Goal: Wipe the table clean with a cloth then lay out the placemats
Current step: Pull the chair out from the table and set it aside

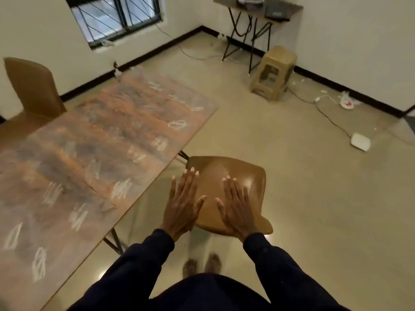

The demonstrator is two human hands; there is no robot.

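Step in hand: judged as none begun; wiping not yet started, white chalk-like scribbles spread across the table.
Left hand: palm down, fingers fully spread, nothing held.
Right hand: likewise flat, fingers splayed wide, empty, poised over the brown chair seat; contact could not be told.
Table: lay to the left of both hands, its near edge just beside the left fingers, not touched.
Cloth: none seen.
Placemats: none seen.
Next move, as judged: called for finding a cloth, then turning left to the marked top.
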